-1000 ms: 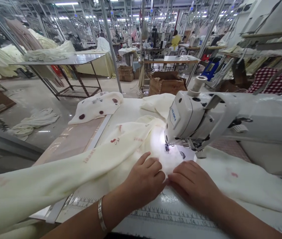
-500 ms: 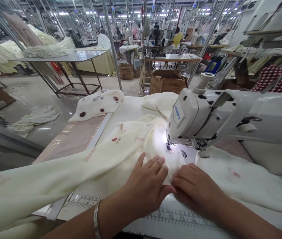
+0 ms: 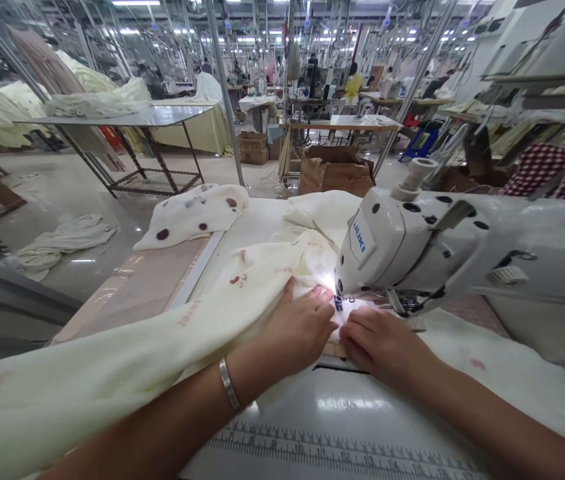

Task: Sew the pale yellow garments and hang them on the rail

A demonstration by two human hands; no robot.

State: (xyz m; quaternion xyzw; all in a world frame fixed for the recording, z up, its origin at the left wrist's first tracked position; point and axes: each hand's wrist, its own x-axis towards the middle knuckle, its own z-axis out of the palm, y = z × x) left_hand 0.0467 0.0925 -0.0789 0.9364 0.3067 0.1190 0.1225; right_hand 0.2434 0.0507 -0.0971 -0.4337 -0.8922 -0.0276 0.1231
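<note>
A cream printed fleece fabric (image 3: 242,287) lies across the white sewing machine bed, its long part trailing to the left. Under the lit needle area of the white sewing machine (image 3: 387,247), the fabric meets the presser foot (image 3: 338,303). My left hand (image 3: 292,330), with a silver bangle at the wrist, is on the fabric just left of the foot; thumb and forefinger pinch its near edge while other fingers reach forward. Right of it, my right hand (image 3: 380,340) has curled fingers closed on the fabric close in front of the foot. Its fingertips are partly hidden.
A printed ruler strip (image 3: 342,457) runs along the near table edge. A white piece with dark spots (image 3: 192,213) lies at the far left of the table. Beyond stand a cardboard box (image 3: 335,170), a metal-legged table (image 3: 162,115) and cloth on the floor (image 3: 65,240).
Both hands have moved forward with the fabric, closer to the presser foot. The left fingers have drawn in from lying flat. More of the white bed and ruler shows in front.
</note>
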